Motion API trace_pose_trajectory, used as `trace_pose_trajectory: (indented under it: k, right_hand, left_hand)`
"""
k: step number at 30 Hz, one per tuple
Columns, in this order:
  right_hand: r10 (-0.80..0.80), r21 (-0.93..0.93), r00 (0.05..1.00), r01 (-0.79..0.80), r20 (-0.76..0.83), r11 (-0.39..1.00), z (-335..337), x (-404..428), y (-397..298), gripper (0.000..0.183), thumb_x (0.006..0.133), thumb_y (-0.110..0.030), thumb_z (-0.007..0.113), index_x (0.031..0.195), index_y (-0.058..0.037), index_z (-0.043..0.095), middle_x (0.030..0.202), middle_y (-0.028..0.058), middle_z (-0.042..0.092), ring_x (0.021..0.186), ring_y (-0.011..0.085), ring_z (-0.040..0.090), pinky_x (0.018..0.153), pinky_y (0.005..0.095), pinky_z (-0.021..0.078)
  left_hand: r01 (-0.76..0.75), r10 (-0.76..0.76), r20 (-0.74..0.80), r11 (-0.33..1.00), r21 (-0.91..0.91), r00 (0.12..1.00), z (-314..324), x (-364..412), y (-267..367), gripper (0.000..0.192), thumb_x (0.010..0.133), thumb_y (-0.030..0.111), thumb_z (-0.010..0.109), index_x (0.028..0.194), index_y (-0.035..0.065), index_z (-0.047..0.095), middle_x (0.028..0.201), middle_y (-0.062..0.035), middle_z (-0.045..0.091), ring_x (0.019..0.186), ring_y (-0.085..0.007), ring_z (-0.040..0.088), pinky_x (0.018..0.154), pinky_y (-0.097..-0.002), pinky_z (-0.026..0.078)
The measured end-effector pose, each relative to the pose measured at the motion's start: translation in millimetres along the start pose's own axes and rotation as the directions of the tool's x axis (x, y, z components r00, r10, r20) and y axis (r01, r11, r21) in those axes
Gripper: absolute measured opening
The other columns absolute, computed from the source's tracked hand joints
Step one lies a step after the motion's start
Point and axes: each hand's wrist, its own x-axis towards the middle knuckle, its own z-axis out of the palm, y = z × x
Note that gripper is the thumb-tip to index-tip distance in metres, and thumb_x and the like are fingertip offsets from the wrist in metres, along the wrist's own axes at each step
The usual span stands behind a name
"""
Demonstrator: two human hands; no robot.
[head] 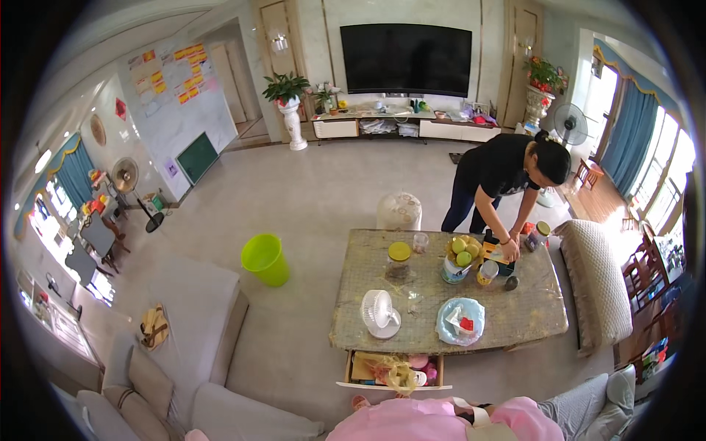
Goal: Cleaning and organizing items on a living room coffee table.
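Both of my hands are out of view; at the bottom edge only my pink top (397,421) and part of a foot show. Before me stands a coffee table (353,297) under a crinkled clear cover. Its drawer (361,366) is pulled out, with a yellowish plastic bag (401,376) hanging over the front among small items. On the near half of the table are a small white fan (379,314) and a bag-lined bowl (460,322) holding wrappers. Farther back sit a yellow-lidded jar (399,259), round yellow-green fruit (463,251) above a white tub (454,271), and a smaller jar (487,272).
Across the table a person (496,171) bends forward, both hands at a dark box (504,267). A lime-green bin (266,260) stands on the floor to the left, near a grey sofa (187,292). A round stool (399,210) is behind the table, a padded bench (595,286) at its right.
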Motion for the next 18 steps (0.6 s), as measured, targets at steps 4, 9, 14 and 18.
trace_pose_trajectory:
  k: [4, 9, 14, 18]
  right_hand:
    - [-0.084, 0.053, 0.97, 0.098, -0.229, 0.994, -34.4, 3.7, -21.8, 0.031, 0.081, -0.019, 0.057, 0.109, -0.0069, 0.059, 0.081, 0.0178, 0.065, 0.067, 0.0332, 0.063, 0.059, 0.0453, 0.0506]
    - [-0.742, -0.404, 0.459, 0.635, -0.488, 0.658, -215.2, 18.8, -266.8, 0.052, 0.084, -0.025, 0.056, 0.133, -0.0154, 0.042, 0.089, 0.0152, 0.065, 0.079, 0.0298, 0.064, 0.067, 0.0414, 0.0512]
    - [-0.879, -0.921, -0.41, 0.382, -0.241, 0.075, -294.9, -151.7, -470.1, 0.068, 0.083, -0.024, 0.056, 0.143, -0.0094, 0.026, 0.073, 0.0083, 0.059, 0.072, 0.0261, 0.058, 0.073, 0.0422, 0.0456]
    - [-0.808, -0.876, -0.368, 0.333, -0.461, 0.348, -322.7, -176.5, -377.2, 0.074, 0.085, -0.027, 0.058, 0.146, -0.0125, 0.02, 0.081, 0.007, 0.061, 0.078, 0.028, 0.06, 0.082, 0.0482, 0.0444]
  left_hand:
    - [-0.073, 0.074, -0.003, 0.995, 0.062, 0.997, -16.3, 10.0, 17.1, 0.03, 0.083, 0.019, 0.059, 0.104, -0.0017, 0.062, 0.085, -0.0153, 0.067, 0.082, -0.023, 0.068, 0.068, -0.0356, 0.053]
    - [-0.283, 0.318, -0.073, 0.91, 0.303, 0.945, -91.3, 67.9, 62.1, 0.03, 0.083, 0.018, 0.058, 0.105, -0.0021, 0.061, 0.084, -0.0149, 0.067, 0.082, -0.0223, 0.068, 0.067, -0.0348, 0.052]
    - [-0.326, 0.309, -0.126, 0.931, -0.161, 0.943, -166.5, 137.4, 137.5, 0.032, 0.087, 0.014, 0.056, 0.114, -0.0021, 0.056, 0.086, -0.012, 0.066, 0.085, -0.0192, 0.067, 0.066, -0.0304, 0.05]
    - [-0.335, 0.344, 0.033, 0.929, -0.16, 0.938, -177.3, 135.2, 191.2, 0.039, 0.089, 0.014, 0.056, 0.124, -0.0011, 0.047, 0.095, -0.0105, 0.065, 0.077, -0.0165, 0.065, 0.057, -0.0287, 0.048]
